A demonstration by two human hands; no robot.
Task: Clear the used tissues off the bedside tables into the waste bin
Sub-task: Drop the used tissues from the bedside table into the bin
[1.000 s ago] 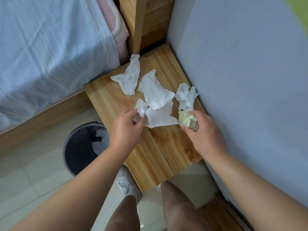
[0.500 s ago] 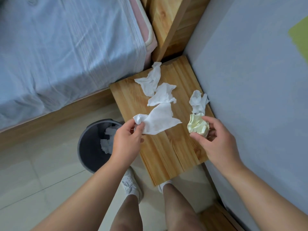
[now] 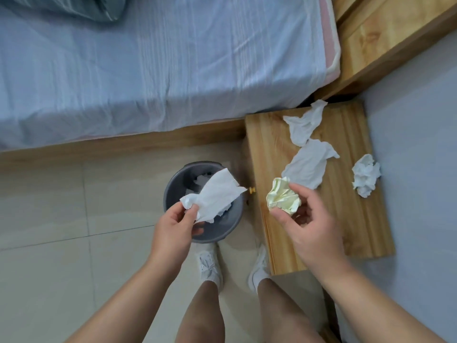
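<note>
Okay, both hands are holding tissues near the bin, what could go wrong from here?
The flat white tissue pinched by the left hand reaches past the round grey waste bin's rim, so it might drift onto the floor. The right hand holds the yellowish crumpled tissue over the wooden bedside table, not the bin; released now, it would likely land back there.

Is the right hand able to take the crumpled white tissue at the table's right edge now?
Probably not yet. The right hand already pinches a yellowish wad, so its fingers are full. The crumpled white tissue itself lies uncovered on the bedside table, nothing over it.
</note>
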